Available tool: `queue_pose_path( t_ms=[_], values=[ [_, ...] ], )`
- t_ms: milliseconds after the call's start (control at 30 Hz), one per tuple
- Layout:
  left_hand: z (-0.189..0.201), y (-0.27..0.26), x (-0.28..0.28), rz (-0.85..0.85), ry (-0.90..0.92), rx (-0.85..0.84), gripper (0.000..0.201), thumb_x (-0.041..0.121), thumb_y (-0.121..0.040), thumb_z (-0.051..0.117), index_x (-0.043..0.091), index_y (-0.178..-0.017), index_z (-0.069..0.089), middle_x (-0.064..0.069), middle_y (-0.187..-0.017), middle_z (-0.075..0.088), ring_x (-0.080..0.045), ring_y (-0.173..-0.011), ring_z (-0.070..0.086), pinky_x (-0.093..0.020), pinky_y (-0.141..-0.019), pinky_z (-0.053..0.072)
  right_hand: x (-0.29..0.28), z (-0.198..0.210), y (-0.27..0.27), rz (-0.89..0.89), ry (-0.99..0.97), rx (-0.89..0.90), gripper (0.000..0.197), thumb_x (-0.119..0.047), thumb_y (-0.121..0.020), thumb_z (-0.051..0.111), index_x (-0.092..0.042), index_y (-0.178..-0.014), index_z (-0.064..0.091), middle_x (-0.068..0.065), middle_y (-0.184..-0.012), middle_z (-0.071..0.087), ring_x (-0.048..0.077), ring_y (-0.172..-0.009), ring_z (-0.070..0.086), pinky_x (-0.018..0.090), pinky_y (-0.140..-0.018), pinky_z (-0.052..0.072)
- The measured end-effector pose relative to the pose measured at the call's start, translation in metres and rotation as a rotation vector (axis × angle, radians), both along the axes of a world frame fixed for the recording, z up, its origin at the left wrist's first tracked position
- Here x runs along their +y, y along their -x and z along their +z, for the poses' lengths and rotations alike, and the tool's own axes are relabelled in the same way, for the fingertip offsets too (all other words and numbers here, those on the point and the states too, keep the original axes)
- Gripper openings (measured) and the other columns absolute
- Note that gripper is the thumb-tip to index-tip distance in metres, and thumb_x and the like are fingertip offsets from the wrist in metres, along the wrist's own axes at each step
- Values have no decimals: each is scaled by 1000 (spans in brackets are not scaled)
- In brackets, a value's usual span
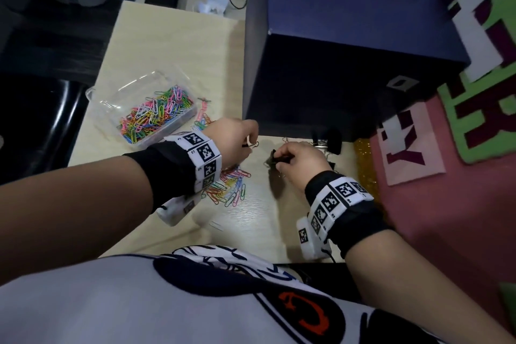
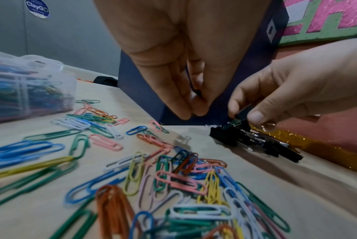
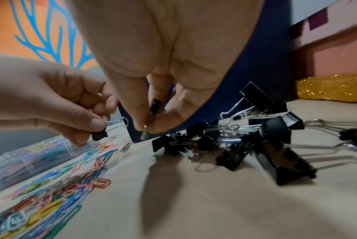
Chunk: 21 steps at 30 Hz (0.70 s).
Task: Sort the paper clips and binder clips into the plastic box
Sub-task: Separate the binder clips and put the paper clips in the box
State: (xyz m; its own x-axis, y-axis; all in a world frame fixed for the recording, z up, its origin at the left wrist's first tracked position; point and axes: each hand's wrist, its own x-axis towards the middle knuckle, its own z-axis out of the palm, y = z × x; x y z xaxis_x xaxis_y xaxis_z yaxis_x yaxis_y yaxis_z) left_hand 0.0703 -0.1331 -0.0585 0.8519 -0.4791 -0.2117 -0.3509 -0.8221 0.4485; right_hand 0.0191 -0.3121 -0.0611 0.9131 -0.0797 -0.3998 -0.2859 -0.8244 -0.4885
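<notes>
Now left hand point(image 3: 57, 111) pinches small binder clip point(image 3: 99, 135); right hand point(image 1: 300, 160) pinches another clip point(image 3: 155, 105).

The plastic box point(image 1: 106, 109) is clear, rectangular and open-topped. It sits on the table at the left and holds a dense heap of coloured paper clips point(image 1: 156, 114).

Loose paper clips point(image 2: 173, 174) in blue, green, pink, yellow, orange and white lie flat on the table just beside the box, some overlapping in a heap, others scattered singly.

A cluster of black binder clips point(image 3: 255, 145) with silver wire handles lies tangled against the base of the dark blue box; sizes vary.

One small black binder clip point(image 3: 99, 135) is held off the table, wire handle up. A second small black binder clip point(image 3: 154, 105) is held just above the cluster.
</notes>
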Motion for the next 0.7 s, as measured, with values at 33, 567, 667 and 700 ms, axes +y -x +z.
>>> queue_pose_path(
  t_ms=[33, 567, 667, 700],
  values=[
    [1, 0, -2, -17, -16, -8, 15, 21, -85, 61, 21, -100, 59, 3, -85, 57, -22, -87, 59, -24, -68, 39, -2, 0, 0, -1, -1, 9, 17, -18, -86, 64, -30, -98, 66, -9, -102, 58, 11, -91, 57, 20, -83, 43],
    [4, 6, -39, -126, -107, 120, 56, 13, -92, 50, 30, -143, 36, 0, -144, 44, -20, -126, 48, -27, -94, 43, -31, 7, -10, -253, 215, 20, 30, -9, -91, 51, -18, -119, 59, 7, -133, 41, 26, -111, 52, 29, -91, 46],
    [-10, 9, -34, -262, -270, 131, 45, 11, -91, 47, 27, -133, 50, 0, -134, 48, -24, -115, 54, -33, -91, 50, -29, 8, -10, -106, 348, 46, 43, -7, -87, 53, -23, -127, 55, 3, -137, 41, 26, -119, 44, 32, -95, 43],
    [-15, 12, -31, -316, -313, 117, 42, 11, -90, 48, 26, -129, 53, 0, -130, 49, -25, -112, 54, -38, -89, 51, -28, 9, -12, -39, 380, 56, 47, -7, -87, 51, -25, -131, 52, 1, -138, 41, 24, -121, 42, 32, -93, 40]
  ],
)
